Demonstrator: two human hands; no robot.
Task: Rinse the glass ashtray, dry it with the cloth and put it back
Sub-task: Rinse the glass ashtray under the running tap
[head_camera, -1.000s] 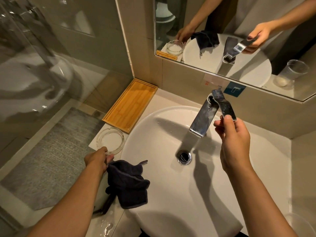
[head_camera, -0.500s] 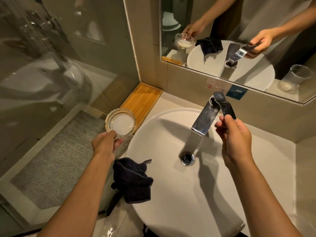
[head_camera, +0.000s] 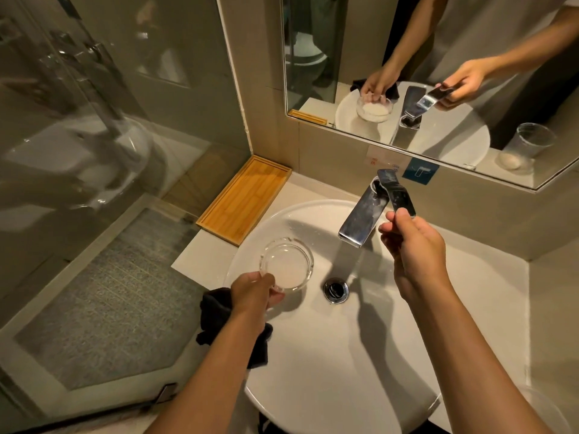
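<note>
Dim warm light, hard shadows across the basin (head_camera: 313, 355), wide-angle bending at edges.

My left hand (head_camera: 253, 292) reaches toward eleven o'clock with fingers curled in a pinch, while my right hand (head_camera: 413, 242) stretches toward twelve o'clock, thumb and fingertips pressed together.

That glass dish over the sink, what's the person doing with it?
They are getting ready to rinse it. The left hand holds the glass ashtray over the white sink, to the left of the tap spout. The right hand grips the tap lever. No water is visible yet. A dark cloth waits on the sink's left edge.
</note>
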